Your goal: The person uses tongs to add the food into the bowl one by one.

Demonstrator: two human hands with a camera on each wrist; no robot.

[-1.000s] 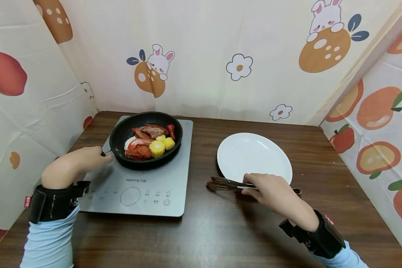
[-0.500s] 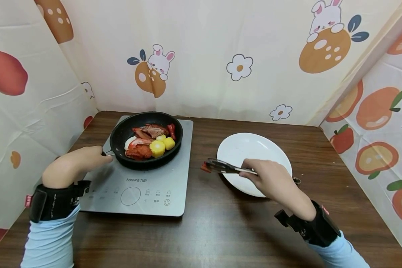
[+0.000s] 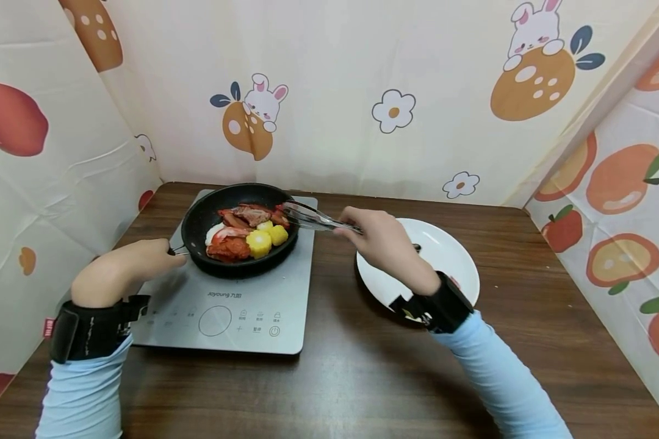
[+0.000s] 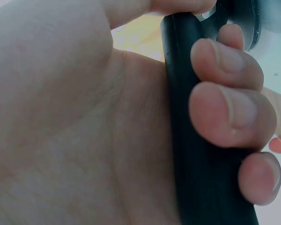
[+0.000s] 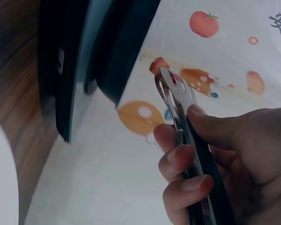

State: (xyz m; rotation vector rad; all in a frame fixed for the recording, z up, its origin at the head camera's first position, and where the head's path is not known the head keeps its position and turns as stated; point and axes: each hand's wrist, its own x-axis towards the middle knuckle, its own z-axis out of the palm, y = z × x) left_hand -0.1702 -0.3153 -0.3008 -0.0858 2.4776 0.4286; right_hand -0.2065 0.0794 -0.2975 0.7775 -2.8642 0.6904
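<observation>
A black frying pan (image 3: 198, 219) sits on a grey induction cooker (image 3: 198, 305) and holds red meat pieces (image 3: 227, 247), yellow corn chunks (image 3: 258, 242) and something white. My left hand (image 3: 122, 268) grips the pan's black handle (image 4: 192, 154), fingers curled round it. My right hand (image 3: 374, 239) holds metal tongs (image 3: 307, 216), whose tips reach over the pan's right rim above the food. The tongs (image 5: 178, 101) are squeezed nearly together in the right wrist view, with nothing between them.
A white plate (image 3: 445, 256) lies on the brown wooden table (image 3: 340, 378) right of the cooker, partly under my right wrist. Cartoon-print cloth walls (image 3: 395, 110) close in the back and both sides.
My right hand lifted the tongs off the table in front of the plate and carried them left and up to the pan's right rim. The left hand kept still on the handle.
</observation>
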